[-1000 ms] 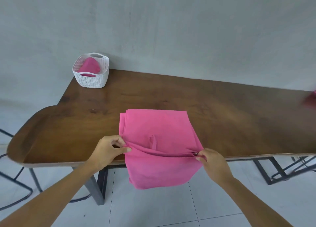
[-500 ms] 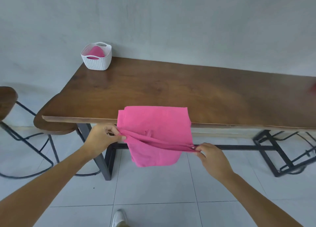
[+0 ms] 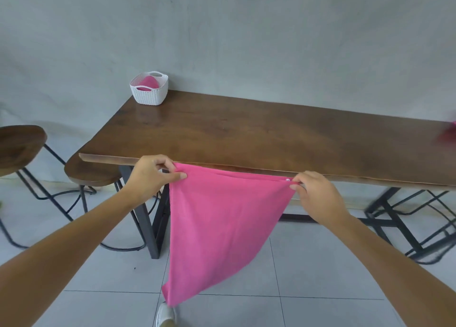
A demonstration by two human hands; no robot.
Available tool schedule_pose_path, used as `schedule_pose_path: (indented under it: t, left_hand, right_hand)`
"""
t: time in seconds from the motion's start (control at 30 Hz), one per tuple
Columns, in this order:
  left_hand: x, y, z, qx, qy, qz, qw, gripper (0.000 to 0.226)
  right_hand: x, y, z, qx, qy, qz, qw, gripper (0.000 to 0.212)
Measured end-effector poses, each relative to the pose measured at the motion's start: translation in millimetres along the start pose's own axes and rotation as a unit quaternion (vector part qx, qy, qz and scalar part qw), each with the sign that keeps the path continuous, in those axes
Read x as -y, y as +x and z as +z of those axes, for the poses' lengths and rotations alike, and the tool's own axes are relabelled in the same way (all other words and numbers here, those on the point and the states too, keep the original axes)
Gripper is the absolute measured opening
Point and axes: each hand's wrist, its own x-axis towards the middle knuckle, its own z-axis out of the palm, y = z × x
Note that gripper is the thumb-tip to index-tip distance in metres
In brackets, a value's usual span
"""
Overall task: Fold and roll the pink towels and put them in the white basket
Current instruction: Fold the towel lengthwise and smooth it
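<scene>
1. Long dark wooden table [image 3: 246, 134] against a grey wall.
2. Pink towel [image 3: 217, 223] off the tabletop, stretched between both hands in front of the near edge, hanging to a point above the tiled floor.
3. Wooden stool [image 3: 19, 144] left of the table.
4. Left hand [image 3: 150, 176] pinching the towel's top left corner; right hand [image 3: 318, 198] pinching the top right corner.
5. White basket [image 3: 149, 95] on the table's far left corner, with a rolled pink towel [image 3: 148, 82] inside.
6. White shoe [image 3: 165, 314] below the towel's tip.

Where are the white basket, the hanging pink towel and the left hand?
white basket [image 3: 149, 96]: head view, front woven wall.
hanging pink towel [image 3: 217, 223]: head view, middle of cloth.
left hand [image 3: 150, 176]: head view, back of hand.
</scene>
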Motion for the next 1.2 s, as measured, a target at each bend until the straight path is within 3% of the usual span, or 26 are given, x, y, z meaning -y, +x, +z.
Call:
schedule_pose_path:
  t: [0.87, 1.2]
  left_hand:
    - [-3.1, 0.5, 1.9, 0.046, 0.051, 0.02, 0.997, 0.026]
    - [28.9, 37.3, 0.7, -0.016, 0.108, 0.005, 0.994, 0.024]
  right_hand:
    - [-13.4, 0.3, 15.2, 0.006, 0.085, 0.037, 0.996, 0.02]
    - [6.8, 24.5, 27.9, 0.02, 0.149, 0.047, 0.988, 0.017]
